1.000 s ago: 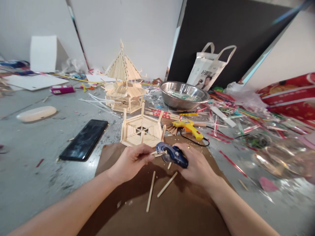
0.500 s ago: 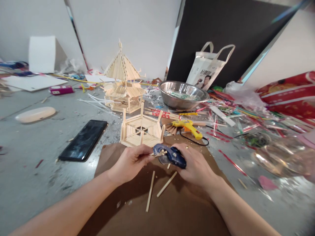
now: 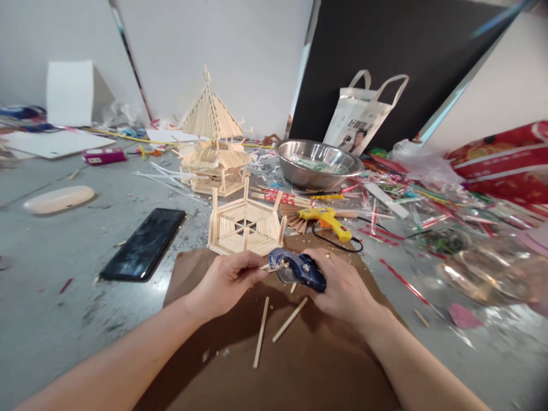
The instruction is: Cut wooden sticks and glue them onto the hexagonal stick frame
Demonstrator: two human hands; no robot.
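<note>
My left hand (image 3: 226,281) pinches a short wooden stick (image 3: 270,266) and holds its end in the jaws of a blue cutter (image 3: 297,269). My right hand (image 3: 342,288) is wrapped round that cutter. Both hands hover over a brown cardboard sheet (image 3: 278,365). Two loose sticks (image 3: 276,325) lie on the cardboard just below the hands. A hexagonal stick base (image 3: 245,224) with upright posts stands right behind the hands.
A stick pagoda (image 3: 213,142) stands further back. A black phone (image 3: 144,244) lies to the left, a yellow glue gun (image 3: 327,221) and a steel bowl (image 3: 319,164) to the right. Coloured wrappers and sticks litter the right side; a white paper bag (image 3: 363,117) leans against a black panel.
The hands and cutter have stayed almost still; the view has shifted very slightly.
</note>
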